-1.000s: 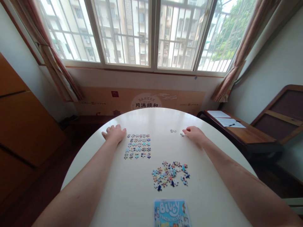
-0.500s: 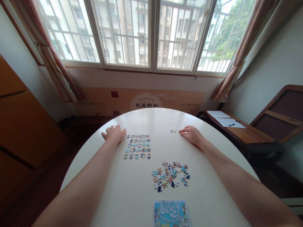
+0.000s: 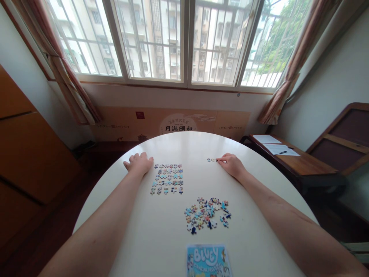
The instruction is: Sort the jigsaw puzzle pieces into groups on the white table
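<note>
My right hand (image 3: pixel 231 164) has its fingertips closed on a small jigsaw puzzle piece (image 3: pixel 217 160) at the far right of the table. Just left of it lie a couple more pieces (image 3: pixel 211 159) in a short row. My left hand (image 3: pixel 139 163) rests on the tabletop with fingers spread, holding nothing. Beside it are several rows of jigsaw pieces (image 3: pixel 168 177) laid out in lines. Nearer to me is a loose, jumbled pile of pieces (image 3: pixel 206 212).
The round white table (image 3: pixel 144 238) fills the middle. A blue "Bluey" picture sheet (image 3: pixel 208 261) lies at its near side. To the right stands a wooden bench (image 3: pixel 311 165) with papers (image 3: pixel 281 149) and a pen. Windows and a wall are beyond.
My right hand has slid slightly left, bringing its puzzle piece up close to the short row. My left hand stays where it was.
</note>
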A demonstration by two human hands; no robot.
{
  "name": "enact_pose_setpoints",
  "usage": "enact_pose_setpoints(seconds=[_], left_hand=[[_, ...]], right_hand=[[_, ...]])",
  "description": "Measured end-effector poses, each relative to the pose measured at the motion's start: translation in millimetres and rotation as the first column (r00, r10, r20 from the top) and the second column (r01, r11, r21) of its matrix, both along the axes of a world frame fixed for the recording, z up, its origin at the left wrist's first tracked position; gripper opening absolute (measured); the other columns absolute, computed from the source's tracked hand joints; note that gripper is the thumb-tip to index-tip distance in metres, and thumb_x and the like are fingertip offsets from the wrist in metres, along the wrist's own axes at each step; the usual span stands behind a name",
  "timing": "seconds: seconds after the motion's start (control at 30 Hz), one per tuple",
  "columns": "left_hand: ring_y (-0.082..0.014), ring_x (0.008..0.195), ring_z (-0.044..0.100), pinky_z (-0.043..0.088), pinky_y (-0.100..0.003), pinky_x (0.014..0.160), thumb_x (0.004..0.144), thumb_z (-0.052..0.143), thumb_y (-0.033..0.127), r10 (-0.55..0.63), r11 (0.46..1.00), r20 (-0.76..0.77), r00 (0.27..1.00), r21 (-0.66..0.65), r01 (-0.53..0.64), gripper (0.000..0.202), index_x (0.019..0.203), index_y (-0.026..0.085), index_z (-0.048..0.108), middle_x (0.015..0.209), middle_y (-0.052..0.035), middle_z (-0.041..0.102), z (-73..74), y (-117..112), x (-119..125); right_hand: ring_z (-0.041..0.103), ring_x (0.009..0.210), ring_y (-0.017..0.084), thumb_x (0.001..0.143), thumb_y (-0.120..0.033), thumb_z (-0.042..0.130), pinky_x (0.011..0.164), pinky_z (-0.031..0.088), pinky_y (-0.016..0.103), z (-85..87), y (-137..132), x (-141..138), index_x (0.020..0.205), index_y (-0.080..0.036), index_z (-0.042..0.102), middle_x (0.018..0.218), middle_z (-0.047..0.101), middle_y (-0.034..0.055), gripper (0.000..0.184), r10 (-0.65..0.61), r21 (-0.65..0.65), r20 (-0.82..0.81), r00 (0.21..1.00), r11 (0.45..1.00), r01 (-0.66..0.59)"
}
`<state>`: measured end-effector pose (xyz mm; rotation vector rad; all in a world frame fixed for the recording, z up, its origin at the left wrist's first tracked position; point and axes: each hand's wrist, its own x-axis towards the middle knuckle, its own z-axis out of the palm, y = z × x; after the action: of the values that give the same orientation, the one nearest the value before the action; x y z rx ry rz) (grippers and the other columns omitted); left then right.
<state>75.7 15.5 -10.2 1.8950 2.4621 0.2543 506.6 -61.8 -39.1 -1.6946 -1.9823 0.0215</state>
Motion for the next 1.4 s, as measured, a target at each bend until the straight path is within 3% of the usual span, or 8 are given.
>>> enact_pose_setpoints(seconds=[0.8, 0.9, 1.0, 1.07, 1.13, 1.2, 1.3, 1.4], left_hand=[[-0.0405, 0.130, 0.044, 0.029, -0.064, 0.107, 0.090, 0.038, 0.053, 0.002, 1.000, -0.012, 1.000, -0.006, -0.002, 0.055, 0.131, 0.023, 0.059, 0.141, -0.0190, 0.053, 0.3, -1, 1], [-0.0399, 0.129, 0.045, 0.030, -0.063, 0.106, 0.090, 0.038, 0.053, 0.001, 1.000, -0.014, 1.000, -0.004, -0.001, 0.054, 0.130, 0.023, 0.060, 0.140, -0.0191, 0.054, 0.3, -1, 1], [-0.0405, 0.128, 0.046, 0.031, -0.064, 0.105, 0.089, 0.040, 0.054, -0.002, 1.000, -0.015, 1.000, 0.019, 0.002, 0.053, 0.128, 0.024, 0.061, 0.139, -0.0188, 0.055, -1.3, 0, 1], [-0.0410, 0.128, 0.046, 0.031, -0.063, 0.105, 0.089, 0.041, 0.054, -0.001, 1.000, -0.011, 1.000, 0.031, 0.001, 0.053, 0.127, 0.024, 0.062, 0.138, -0.0186, 0.056, -2.3, 1, 0], [-0.0413, 0.127, 0.047, 0.031, -0.063, 0.105, 0.089, 0.042, 0.054, 0.000, 0.999, -0.008, 1.000, 0.032, 0.000, 0.052, 0.126, 0.024, 0.062, 0.137, -0.0187, 0.056, -2.6, 1, 0], [-0.0411, 0.127, 0.047, 0.031, -0.064, 0.105, 0.089, 0.041, 0.054, -0.001, 1.000, -0.008, 1.000, 0.023, 0.001, 0.052, 0.127, 0.024, 0.062, 0.138, -0.0188, 0.055, -2.0, 1, 1], [-0.0406, 0.128, 0.046, 0.031, -0.063, 0.105, 0.090, 0.040, 0.054, -0.003, 1.000, -0.011, 1.000, 0.016, 0.003, 0.053, 0.128, 0.024, 0.061, 0.138, -0.0189, 0.055, -0.7, 0, 1], [-0.0409, 0.128, 0.046, 0.031, -0.063, 0.105, 0.089, 0.040, 0.053, 0.001, 1.000, -0.013, 1.000, 0.015, -0.001, 0.053, 0.127, 0.023, 0.061, 0.138, -0.0194, 0.055, -0.1, 0, 1]], right_hand=[[0.064, 0.094, 0.022, 0.092, -0.030, 0.061, 0.086, 0.047, 0.032, 7.0, -8, -6, 0.104, -0.026, 0.081, 0.103, 0.072, 0.0064, 0.023, -0.027, -0.031, -0.064, 0.998, 0.999, 0.026], [0.063, 0.095, 0.023, 0.094, -0.032, 0.057, 0.088, 0.047, 0.034, 13.9, -13, -11, 0.110, -0.024, 0.079, 0.107, 0.070, 0.0086, 0.028, -0.019, -0.034, -0.094, 0.995, 0.999, 0.016], [0.063, 0.092, 0.022, 0.096, -0.034, 0.052, 0.086, 0.047, 0.034, 30.9, -19, -22, 0.111, -0.020, 0.077, 0.104, 0.070, 0.0101, 0.032, 0.092, -0.101, -0.119, 0.989, 0.989, -0.104], [0.063, 0.083, 0.020, 0.093, -0.037, 0.057, 0.077, 0.049, 0.030, 47.4, -26, -34, 0.102, -0.019, 0.078, 0.093, 0.071, 0.0079, 0.029, 0.255, -0.222, -0.141, 0.957, 0.933, -0.282], [0.063, 0.074, 0.017, 0.086, -0.038, 0.067, 0.067, 0.048, 0.026, 64.7, -35, -47, 0.094, -0.020, 0.080, 0.080, 0.071, 0.0035, 0.023, 0.425, -0.382, -0.175, 0.888, 0.802, -0.459], [0.061, 0.065, 0.014, 0.078, -0.038, 0.076, 0.060, 0.045, 0.024, 79.4, -44, -60, 0.091, -0.022, 0.081, 0.074, 0.070, 0.0005, 0.021, 0.540, -0.519, -0.207, 0.816, 0.646, -0.559], [0.059, 0.061, 0.012, 0.073, -0.037, 0.081, 0.055, 0.041, 0.023, 92.3, -58, -75, 0.094, -0.022, 0.080, 0.074, 0.069, -0.0002, 0.027, 0.623, -0.668, -0.207, 0.755, 0.474, -0.574], [0.060, 0.065, 0.013, 0.073, -0.038, 0.081, 0.056, 0.040, 0.024, 94.9, -66, -84, 0.097, -0.021, 0.079, 0.078, 0.070, 0.0009, 0.030, 0.645, -0.743, -0.146, 0.750, 0.429, -0.514]])
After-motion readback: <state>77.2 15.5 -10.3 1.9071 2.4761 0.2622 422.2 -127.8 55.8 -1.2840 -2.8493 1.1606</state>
